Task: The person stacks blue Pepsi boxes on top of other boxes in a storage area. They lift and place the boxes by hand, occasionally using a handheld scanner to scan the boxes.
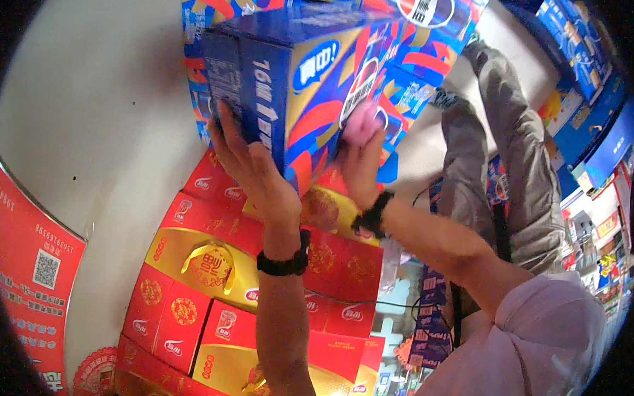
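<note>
A colourful blue beverage carton [300,91] stands tilted before me. It bears large white writing and a red, gold and blue pattern. My left hand [252,168] is spread along the dark blue end of the carton, gripping it near its lower corner. A crumpled pink cloth [362,123] is held in my right hand [362,165] against the patterned side. That hand's fingertips are partly hidden behind the cloth. More cartons of the same pattern [429,49] lie behind and under it. Both wrists carry black bands.
Red and gold gift boxes [346,263] are stacked below the carton, with a thin cable [365,301] across them. A pale wall [99,82] with a red poster [27,270] is at left. My legs [521,127], blue cartons [578,55] and shelved goods [606,258] are at right.
</note>
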Motion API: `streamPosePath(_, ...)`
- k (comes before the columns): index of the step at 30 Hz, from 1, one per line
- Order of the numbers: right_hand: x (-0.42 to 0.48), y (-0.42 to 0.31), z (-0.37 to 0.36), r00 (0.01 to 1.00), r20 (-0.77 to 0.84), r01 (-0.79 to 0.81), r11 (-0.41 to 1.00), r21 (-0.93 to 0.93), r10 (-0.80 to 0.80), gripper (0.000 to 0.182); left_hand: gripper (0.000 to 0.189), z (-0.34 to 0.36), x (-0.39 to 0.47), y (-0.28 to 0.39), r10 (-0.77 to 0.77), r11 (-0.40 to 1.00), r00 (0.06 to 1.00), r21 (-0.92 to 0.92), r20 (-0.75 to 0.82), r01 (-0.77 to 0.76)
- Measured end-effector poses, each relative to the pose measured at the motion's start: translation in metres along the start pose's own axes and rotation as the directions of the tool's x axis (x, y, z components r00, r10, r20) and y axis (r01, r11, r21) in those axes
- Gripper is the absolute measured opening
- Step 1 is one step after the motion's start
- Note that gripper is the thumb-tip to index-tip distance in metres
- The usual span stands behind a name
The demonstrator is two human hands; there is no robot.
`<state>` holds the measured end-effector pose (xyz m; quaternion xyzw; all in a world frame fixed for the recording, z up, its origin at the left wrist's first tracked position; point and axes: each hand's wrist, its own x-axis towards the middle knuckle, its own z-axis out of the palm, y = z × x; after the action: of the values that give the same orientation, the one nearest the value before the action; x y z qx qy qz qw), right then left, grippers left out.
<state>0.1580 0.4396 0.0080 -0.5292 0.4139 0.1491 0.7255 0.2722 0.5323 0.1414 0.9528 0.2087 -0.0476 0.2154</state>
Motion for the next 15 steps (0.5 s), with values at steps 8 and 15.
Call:
streamPosePath(8,-0.053,-0.144,0.019,0.858,0.365,0.430,0.894,-0.126,-0.361,0.055,0.065,-0.020,0.011,0.028,0.013,0.983,0.988,-0.182,0.153,0.015)
streamPosePath(15,0.101,-0.252,-0.013,0.825,0.085,0.565,0.815,-0.130,-0.558,0.037,0.101,-0.024,-0.016,0.055,0.138,0.988,0.970,0.037,0.202,-0.149)
